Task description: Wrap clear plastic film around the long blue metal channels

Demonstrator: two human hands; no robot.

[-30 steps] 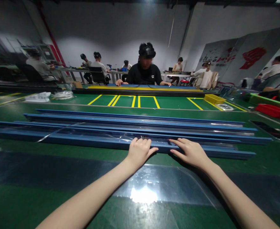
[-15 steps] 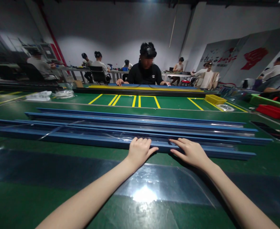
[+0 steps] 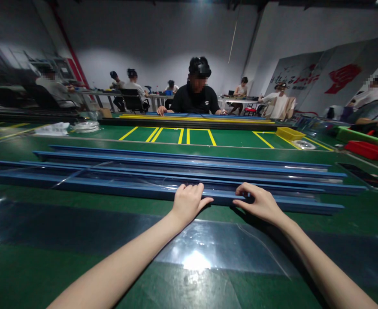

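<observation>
Several long blue profiles [image 3: 89,186] lie side by side across the green table [image 3: 31,274]. My left hand [image 3: 189,201] has its fingers curled over the nearest profile, thumb along its front edge. Just to the right, my right hand [image 3: 258,201] is at the same profile, its fingers bent and parted from the thumb, with nothing seen between them. Clear film lies along the profiles. In front of them a wide transparent strip [image 3: 111,229] lies flat under my forearms.
Across the table a person in black [image 3: 195,101] sits behind yellow and black profiles [image 3: 189,122]. A yellow tray [image 3: 291,134], a red tray [image 3: 369,150] and a dark flat device [image 3: 365,176] are on the right. Rolled clear material [image 3: 86,127] lies at the left.
My right hand's fingers have bent and lifted slightly from the profile, and the hand has shifted a little right. My left hand has stayed in place.
</observation>
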